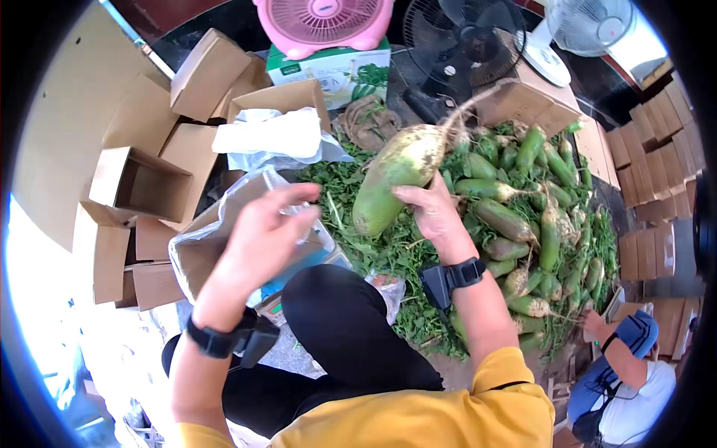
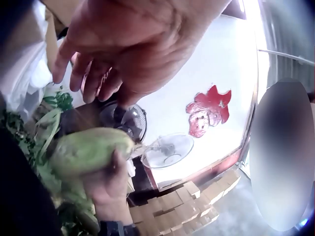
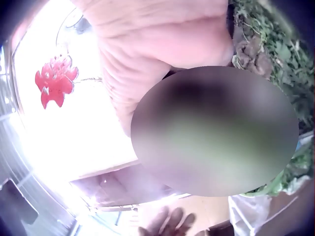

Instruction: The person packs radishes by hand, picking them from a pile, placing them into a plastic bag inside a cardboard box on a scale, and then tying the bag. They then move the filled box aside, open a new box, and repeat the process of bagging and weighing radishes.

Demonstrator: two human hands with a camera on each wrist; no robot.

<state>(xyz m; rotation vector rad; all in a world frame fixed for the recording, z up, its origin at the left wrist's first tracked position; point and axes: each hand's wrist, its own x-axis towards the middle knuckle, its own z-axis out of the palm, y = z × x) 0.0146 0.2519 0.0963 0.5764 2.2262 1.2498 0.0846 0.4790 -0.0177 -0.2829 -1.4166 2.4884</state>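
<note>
My right hand (image 1: pixel 432 209) grips a large green radish (image 1: pixel 392 179) near its root end, thumb across its side. The radish is held tilted above a heap of leaves, its soil-marked end and long thin root pointing up to the right. In the left wrist view the same radish (image 2: pixel 86 150) is slightly blurred in the right hand's grasp. My left hand (image 1: pixel 261 235) is raised over a cardboard box lined with clear plastic (image 1: pixel 198 250), fingers loosely spread and holding nothing. A blurred patch hides most of the radish in the right wrist view.
A pile of green radishes (image 1: pixel 515 216) lies on leafy greens (image 1: pixel 358 201) at the right. Several cardboard boxes (image 1: pixel 142 187) stand at the left. A pink fan (image 1: pixel 325 19) and other fans stand at the back. Another person (image 1: pixel 624 381) is at the lower right.
</note>
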